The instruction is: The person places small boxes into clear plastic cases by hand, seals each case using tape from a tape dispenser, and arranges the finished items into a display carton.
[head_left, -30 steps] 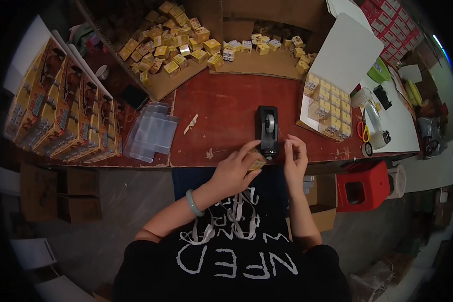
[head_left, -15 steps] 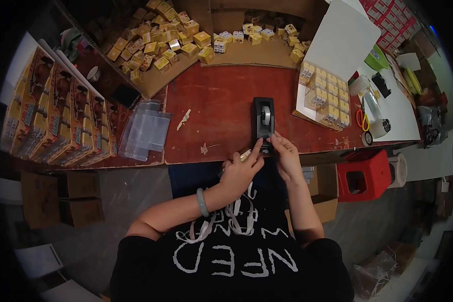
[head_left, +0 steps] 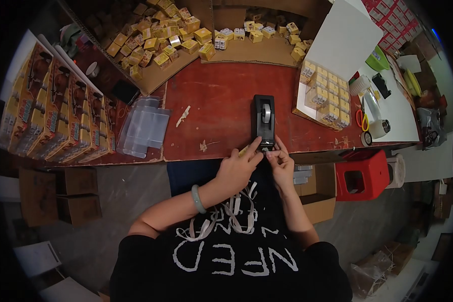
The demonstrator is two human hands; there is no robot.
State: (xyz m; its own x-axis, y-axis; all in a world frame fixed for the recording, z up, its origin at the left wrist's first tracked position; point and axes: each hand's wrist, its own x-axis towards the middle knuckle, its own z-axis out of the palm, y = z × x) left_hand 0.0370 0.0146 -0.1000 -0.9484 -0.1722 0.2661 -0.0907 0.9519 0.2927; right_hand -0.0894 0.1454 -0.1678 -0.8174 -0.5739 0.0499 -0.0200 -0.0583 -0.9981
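Observation:
A black tape dispenser (head_left: pixel 263 121) with a roll of tape stands near the front edge of the red table. My left hand (head_left: pixel 238 170) is curled around a small yellow box (head_left: pixel 243 151), mostly hidden by the fingers. Its index finger reaches to the front end of the dispenser. Just right of that, my right hand (head_left: pixel 282 166) is closed at the dispenser's cutting end, thumb and fingers pinching a short piece of tape (head_left: pixel 265 149). The tape is small and hard to make out.
Flat clear plastic boxes (head_left: pixel 145 128) lie left on the red table (head_left: pixel 216 100). Printed display boxes (head_left: pixel 60 110) stand far left. Small yellow boxes (head_left: pixel 161 43) fill open cartons behind. A clear pack of small boxes (head_left: pixel 328 98) and scissors (head_left: pixel 362 120) are right. A red stool (head_left: pixel 362 175) stands below.
My right hand has drawn down slightly from the dispenser toward my body, its fingers now lower at the cutting end. My left hand stays close beside it, still holding the small yellow box.

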